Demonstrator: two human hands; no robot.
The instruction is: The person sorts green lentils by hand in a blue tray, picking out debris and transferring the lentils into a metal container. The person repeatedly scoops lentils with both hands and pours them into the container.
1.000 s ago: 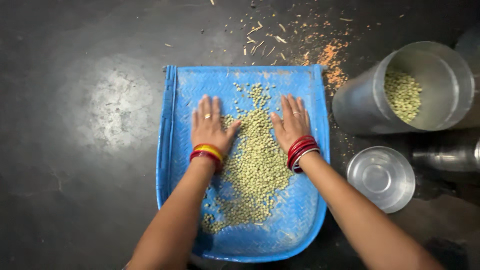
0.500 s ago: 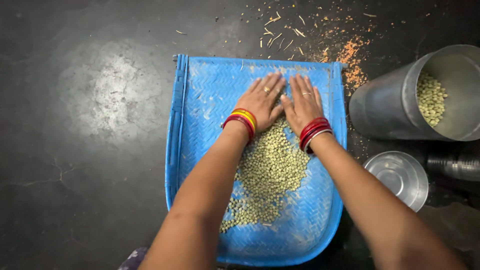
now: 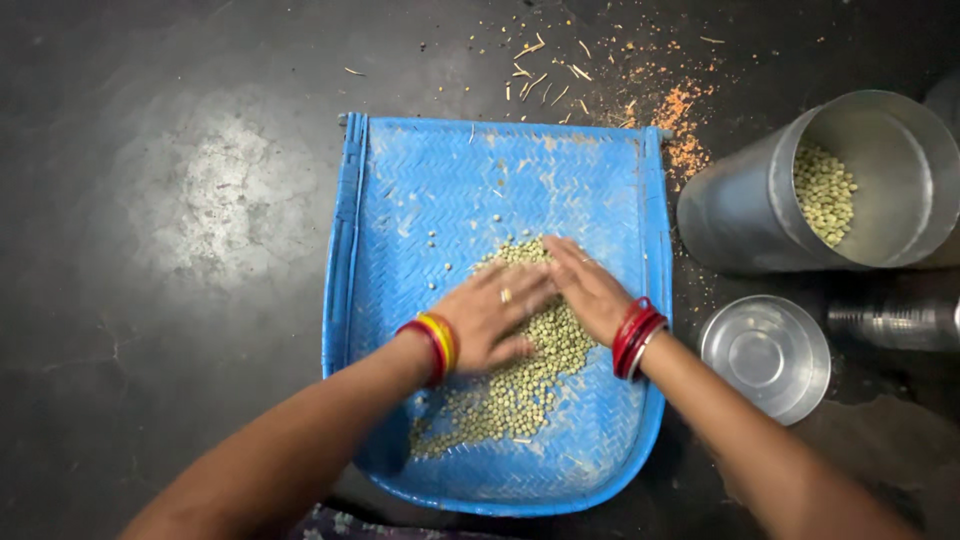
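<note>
Head view. A blue woven winnowing tray is seen lying flat on a dark floor, its open straight edge pointing away from the wearer and its rounded end nearest. A heap of pale green peas is gathered on the tray's near half, right of its middle; a few stray peas are scattered just above the heap, towards the tray's centre.

The left hand is laid palm-down on the heap, fingers spread and released, nothing grasped; a ring is seen on one finger, and red and yellow bangles on the wrist. The right hand is laid flat against the heap's right side, fingers extended and touching the left hand's fingertips over the top of the pile; nothing is clasped. Red bangles are worn on this wrist.

Right of the tray, a steel canister is lying tipped on its side, mouth open, with more green peas visible inside. Below it, just off the tray's right rim, a round steel lid is seen. Beyond the tray's far edge, orange grit and straw bits are strewn on the floor.
</note>
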